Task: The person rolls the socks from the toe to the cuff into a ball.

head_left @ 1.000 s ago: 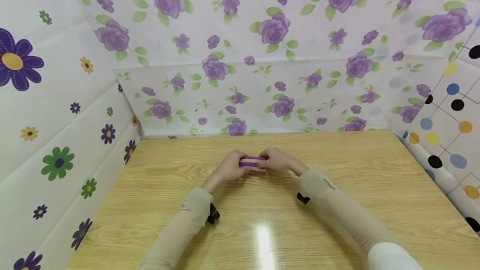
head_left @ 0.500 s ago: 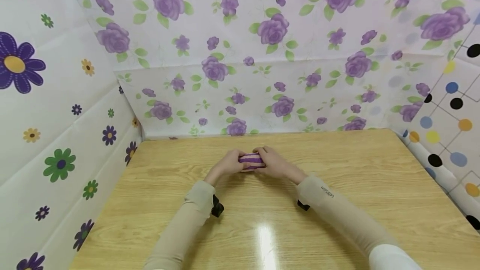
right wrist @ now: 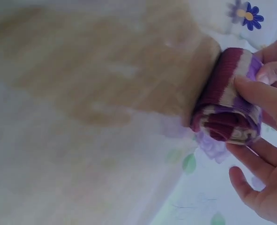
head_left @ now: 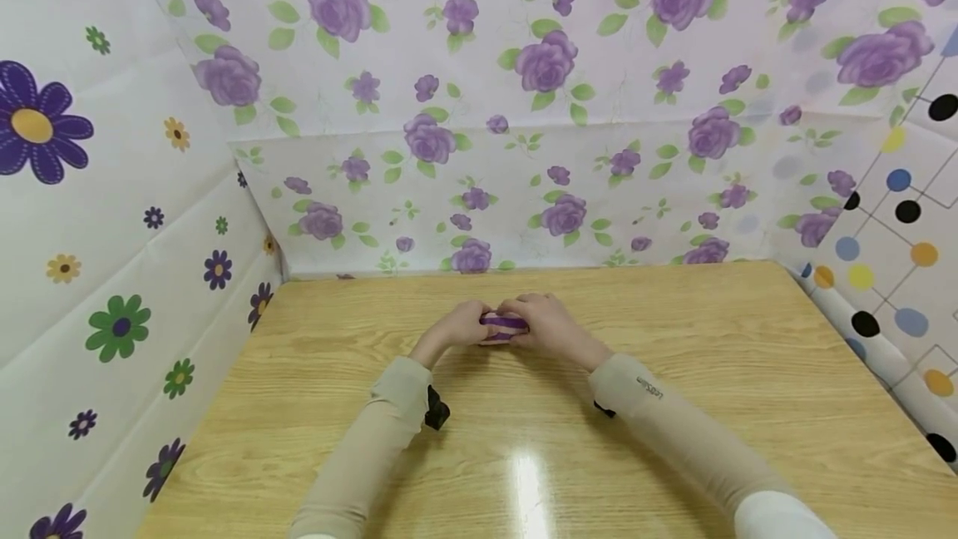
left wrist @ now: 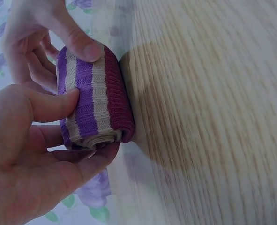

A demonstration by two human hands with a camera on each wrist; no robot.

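Note:
A rolled-up ribbed knit, apparently a sock, striped purple, cream and maroon [head_left: 500, 329], lies on the wooden table between both hands. In the left wrist view the roll [left wrist: 85, 101] shows a spiral end. My left hand [head_left: 459, 327] grips its left end, thumb across the near side and fingers at the end and behind. My right hand [head_left: 552, 327] holds the right end; in the right wrist view its thumb lies over the stripes and its fingers sit beneath the coiled end of the roll [right wrist: 227, 93]. Some fingertips are hidden behind the roll.
The wooden table [head_left: 659, 314] extends around the hands, with a bright light reflection near its front. A purple-rose sheet [head_left: 509, 165] hangs along the back edge. Patterned sheets flank the table: flowers at left [head_left: 180, 298], coloured dots at right [head_left: 891, 289].
My right hand has shifted slightly left and wrapped further around the roll, with its thumb moving to the near side. My left hand stays at its end. Less of the roll shows.

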